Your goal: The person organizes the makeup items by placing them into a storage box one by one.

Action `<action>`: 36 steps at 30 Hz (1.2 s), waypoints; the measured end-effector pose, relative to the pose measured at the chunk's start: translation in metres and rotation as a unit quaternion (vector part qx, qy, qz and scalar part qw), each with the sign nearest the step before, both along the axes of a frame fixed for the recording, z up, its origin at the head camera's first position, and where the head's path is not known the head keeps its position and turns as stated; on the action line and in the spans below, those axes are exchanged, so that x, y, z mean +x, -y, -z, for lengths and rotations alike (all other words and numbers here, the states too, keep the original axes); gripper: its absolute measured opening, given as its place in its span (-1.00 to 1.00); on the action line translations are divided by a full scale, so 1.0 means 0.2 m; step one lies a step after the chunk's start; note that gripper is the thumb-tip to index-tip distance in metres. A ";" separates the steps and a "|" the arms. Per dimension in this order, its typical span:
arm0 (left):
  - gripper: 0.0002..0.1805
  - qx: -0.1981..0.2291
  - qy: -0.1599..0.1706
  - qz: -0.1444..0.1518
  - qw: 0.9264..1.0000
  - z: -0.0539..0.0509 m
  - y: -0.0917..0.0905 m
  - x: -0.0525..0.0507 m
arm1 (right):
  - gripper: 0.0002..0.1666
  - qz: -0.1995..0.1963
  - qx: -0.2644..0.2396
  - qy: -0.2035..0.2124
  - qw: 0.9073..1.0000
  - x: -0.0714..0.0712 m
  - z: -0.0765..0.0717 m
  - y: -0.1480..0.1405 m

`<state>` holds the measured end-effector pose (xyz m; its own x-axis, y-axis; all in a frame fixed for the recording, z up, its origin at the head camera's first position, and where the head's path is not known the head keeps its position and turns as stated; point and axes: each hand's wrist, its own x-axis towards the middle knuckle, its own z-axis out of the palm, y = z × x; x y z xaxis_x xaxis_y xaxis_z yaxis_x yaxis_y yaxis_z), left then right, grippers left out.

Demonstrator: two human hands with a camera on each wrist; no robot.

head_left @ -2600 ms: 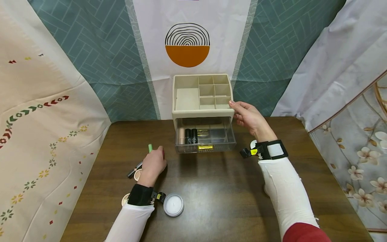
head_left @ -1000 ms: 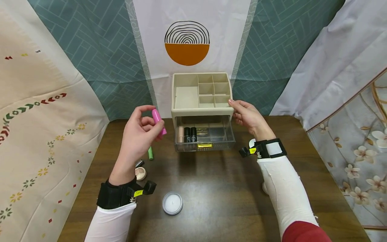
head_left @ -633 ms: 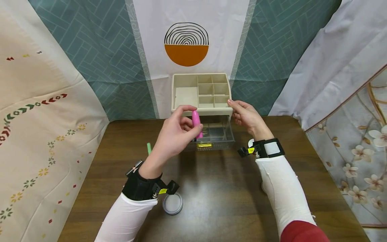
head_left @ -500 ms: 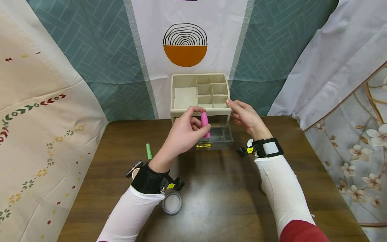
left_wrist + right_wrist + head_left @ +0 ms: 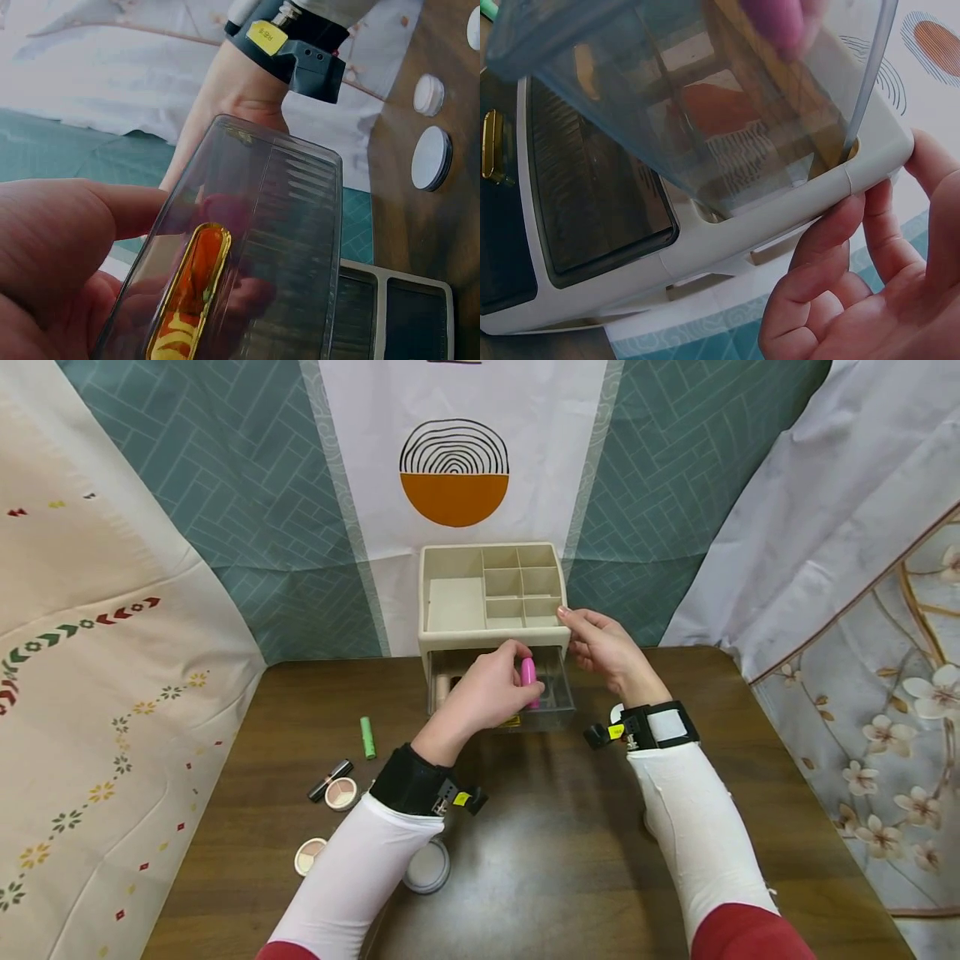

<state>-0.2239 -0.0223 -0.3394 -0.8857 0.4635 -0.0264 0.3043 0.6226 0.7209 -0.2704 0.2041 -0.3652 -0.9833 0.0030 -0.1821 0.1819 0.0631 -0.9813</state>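
My left hand (image 5: 487,689) pinches a bright pink cosmetic tube (image 5: 528,671) between thumb and fingers, above or just inside the pulled-out clear drawer (image 5: 558,718). That drawer belongs to a cream makeup organizer (image 5: 457,641) at the back of the table. With my right hand (image 5: 611,656) I grip the organizer's right front edge, thumb on top. A beige tube (image 5: 442,687) lies at the drawer's left; my left hand hides what is beside it. From the right wrist, the pink tube (image 5: 776,22) shows blurred at the drawer, and fingers of my right hand (image 5: 840,300) touch the cream frame.
On the table's left lie a green tube (image 5: 367,737), a dark tube (image 5: 330,781) and two round compacts, one (image 5: 342,794) by the dark tube and another (image 5: 309,856) nearer. A round white-topped jar (image 5: 427,866) is partly under my left forearm. Fabric hangs behind the organizer.
My left hand has picked up the pink tube from the table's left, raised it, carried it right and lowered it to the drawer. My right hand stays on the organizer's edge.
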 end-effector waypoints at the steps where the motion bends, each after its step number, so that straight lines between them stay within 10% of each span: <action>1: -0.42 -0.014 -0.001 0.000 1.000 0.00 -0.01 0.00 | -0.45 0.001 -0.002 0.000 1.000 0.00 0.00 0.00; 15: -0.47 -0.085 0.030 0.047 0.995 0.00 -0.07 -0.06 | -0.52 -0.001 -0.017 -0.007 1.000 -0.01 0.00 0.01; 36: -0.47 -0.076 0.055 0.048 0.994 0.00 -0.08 -0.06 | -0.52 -0.001 -0.021 -0.005 1.000 0.00 0.00 0.01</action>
